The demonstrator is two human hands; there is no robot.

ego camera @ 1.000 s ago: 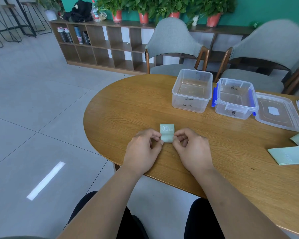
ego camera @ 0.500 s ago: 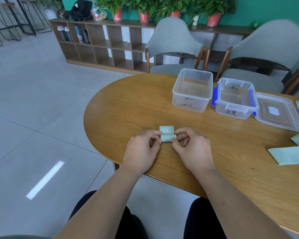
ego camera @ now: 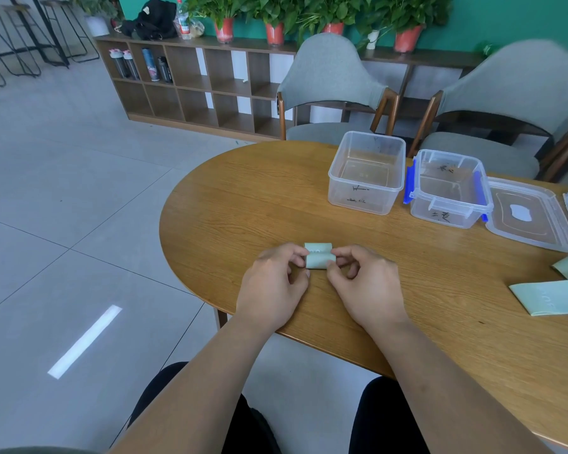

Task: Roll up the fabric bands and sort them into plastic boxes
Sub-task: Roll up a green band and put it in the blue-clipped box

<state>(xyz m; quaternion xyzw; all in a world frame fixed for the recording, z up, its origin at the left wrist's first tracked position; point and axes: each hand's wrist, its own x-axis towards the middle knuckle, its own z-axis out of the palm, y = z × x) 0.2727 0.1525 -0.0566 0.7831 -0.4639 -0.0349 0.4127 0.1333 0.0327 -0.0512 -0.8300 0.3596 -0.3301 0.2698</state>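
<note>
The surface (ego camera: 243,204) was grained wood with a soft sheen. The rolled band (ego camera: 320,259) at six o'clock was matt pale-green cloth, like the flat band (ego camera: 551,298) at three o'clock. The plain box (ego camera: 361,199) and the blue-clipped box (ego camera: 446,214) at one o'clock were clear glossy plastic. The floor (ego camera: 63,191) was smooth, reflective tile.

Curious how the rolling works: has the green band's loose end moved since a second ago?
Yes. The loose end of the green band has drawn slightly nearer the person, away from the clear box, so less of it lies flat.
</note>
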